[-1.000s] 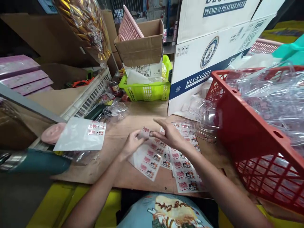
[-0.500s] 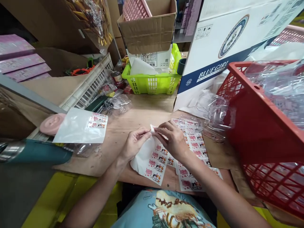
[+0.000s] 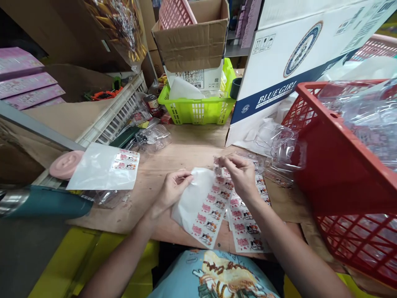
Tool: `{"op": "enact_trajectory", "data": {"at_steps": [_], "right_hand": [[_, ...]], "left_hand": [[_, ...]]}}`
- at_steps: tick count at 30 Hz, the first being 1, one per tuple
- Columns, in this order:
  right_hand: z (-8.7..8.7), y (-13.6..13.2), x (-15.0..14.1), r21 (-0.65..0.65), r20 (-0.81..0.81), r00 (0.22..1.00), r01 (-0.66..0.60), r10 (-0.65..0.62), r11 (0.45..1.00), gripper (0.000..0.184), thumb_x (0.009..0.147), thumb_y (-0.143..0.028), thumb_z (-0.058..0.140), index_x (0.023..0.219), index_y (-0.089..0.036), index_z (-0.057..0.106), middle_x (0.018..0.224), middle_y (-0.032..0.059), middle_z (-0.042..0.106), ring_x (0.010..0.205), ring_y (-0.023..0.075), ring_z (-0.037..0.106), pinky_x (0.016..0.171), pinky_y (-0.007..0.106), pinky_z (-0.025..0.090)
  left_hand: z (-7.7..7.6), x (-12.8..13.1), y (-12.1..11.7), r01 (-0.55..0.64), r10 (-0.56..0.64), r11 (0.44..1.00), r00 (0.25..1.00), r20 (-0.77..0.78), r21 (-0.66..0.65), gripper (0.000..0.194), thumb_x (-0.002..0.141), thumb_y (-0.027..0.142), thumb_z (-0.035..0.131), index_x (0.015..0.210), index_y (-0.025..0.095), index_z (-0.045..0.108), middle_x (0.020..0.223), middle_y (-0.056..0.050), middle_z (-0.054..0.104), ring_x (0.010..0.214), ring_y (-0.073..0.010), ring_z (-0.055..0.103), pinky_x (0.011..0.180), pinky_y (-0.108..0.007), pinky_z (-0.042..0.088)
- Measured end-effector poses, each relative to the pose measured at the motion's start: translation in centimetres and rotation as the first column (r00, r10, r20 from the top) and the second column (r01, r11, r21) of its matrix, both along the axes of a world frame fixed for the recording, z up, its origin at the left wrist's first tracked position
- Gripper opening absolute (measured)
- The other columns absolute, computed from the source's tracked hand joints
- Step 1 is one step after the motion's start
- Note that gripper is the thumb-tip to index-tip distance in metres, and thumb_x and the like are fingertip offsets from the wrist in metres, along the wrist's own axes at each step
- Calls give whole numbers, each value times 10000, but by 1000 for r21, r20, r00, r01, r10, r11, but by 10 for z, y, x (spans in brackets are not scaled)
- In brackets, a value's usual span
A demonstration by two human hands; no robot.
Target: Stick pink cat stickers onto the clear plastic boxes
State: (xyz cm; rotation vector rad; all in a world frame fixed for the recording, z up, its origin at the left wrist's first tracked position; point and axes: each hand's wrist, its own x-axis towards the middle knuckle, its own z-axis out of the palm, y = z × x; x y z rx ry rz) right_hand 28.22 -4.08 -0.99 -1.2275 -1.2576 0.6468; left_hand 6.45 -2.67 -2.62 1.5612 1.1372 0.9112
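My left hand (image 3: 175,188) pinches the upper left corner of a sticker sheet (image 3: 195,200). The sheet's left part is bare white backing, and printed pink and cat stickers run down its right side. Above the sheet's upper right, my right hand (image 3: 240,174) has thumb and fingers pressed together on a small clear piece (image 3: 218,167) that looks like a sticker; its outline is blurred. Under the right forearm lie further sticker sheets (image 3: 245,227) with the same print.
A red basket (image 3: 338,165) full of clear plastic packaging stands at the right, with clear plastic cases (image 3: 282,145) beside it. A white carton (image 3: 279,78) and a lime green basket (image 3: 198,109) are behind. Another sticker sheet (image 3: 93,167) and a teal bottle (image 3: 56,203) are at left.
My hands, together at the sheet's upper corner before, are now apart. The right hand has moved to the right with the clear piece, and the sheet's top edge now lies flatter.
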Motion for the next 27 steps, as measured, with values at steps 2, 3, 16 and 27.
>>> {"op": "enact_trajectory", "data": {"at_steps": [2,3,16,27], "right_hand": [[6,0,7,58,29,993,115,-117,992,246,929,-335,577,801,-192,731,777,51,638,748,194,599,654,327,466],[8,-2,8,115,92,981,162,-173,980,221,928,-332,588,827,-202,737,797,56,636,775,203,593,679,344,469],[11,-16,9,-151,-43,992,-122,117,981,279,873,-438,677,788,-174,717,788,56,660,747,199,605,667,316,477],[15,-9,9,-294,-246,937,-316,248,902,400,817,-534,713,1010,-187,761,956,96,726,936,248,645,770,349,505]], "left_hand": [[0,-1,3,-166,183,975,977,-106,149,292,832,342,700,1072,181,738,1005,-85,639,982,-230,603,881,-337,489],[3,2,3,-189,211,965,972,-106,181,313,840,361,696,1098,189,734,1042,-92,639,1036,-241,594,943,-355,469],[25,44,-24,209,-48,950,831,553,-230,423,921,519,573,1045,152,741,1187,-145,709,1162,-275,636,1034,-426,476],[18,27,-36,142,3,963,845,535,-230,373,942,416,587,1203,168,687,1219,-143,697,1191,-273,626,1100,-466,432]]}}
